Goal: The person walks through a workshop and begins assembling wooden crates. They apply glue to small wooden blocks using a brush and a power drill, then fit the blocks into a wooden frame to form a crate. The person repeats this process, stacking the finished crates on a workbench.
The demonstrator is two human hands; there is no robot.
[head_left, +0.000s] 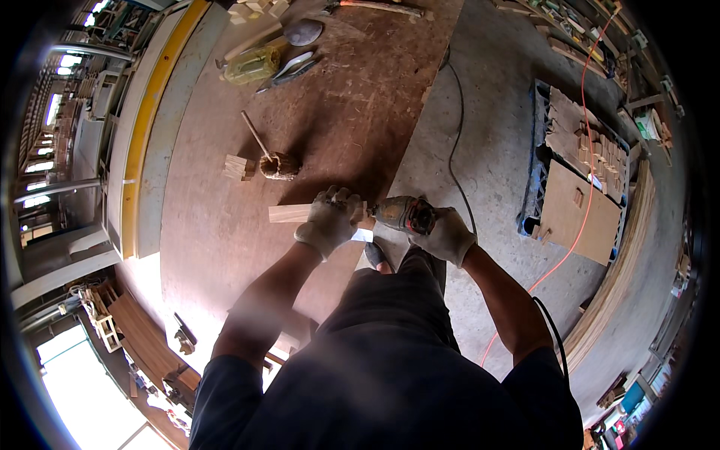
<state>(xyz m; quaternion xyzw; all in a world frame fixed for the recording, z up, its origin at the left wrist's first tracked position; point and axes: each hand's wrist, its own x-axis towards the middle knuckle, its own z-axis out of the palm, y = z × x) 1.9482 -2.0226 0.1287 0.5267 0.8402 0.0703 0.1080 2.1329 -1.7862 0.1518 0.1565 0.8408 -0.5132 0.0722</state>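
Head view: gloved left hand (328, 219) clamps a pale wooden strip (289, 214) flat near the edge of a brown workbench (225, 225). Gloved right hand (448, 235) wraps around a power tool (405, 214), its nose touching the strip's right end. A black cord (454, 142) trails over the concrete floor (495, 150). Farther up the bench: a small stack of wood blocks (238, 167) beside a brush (277, 163), and a plastic bottle (251, 66).
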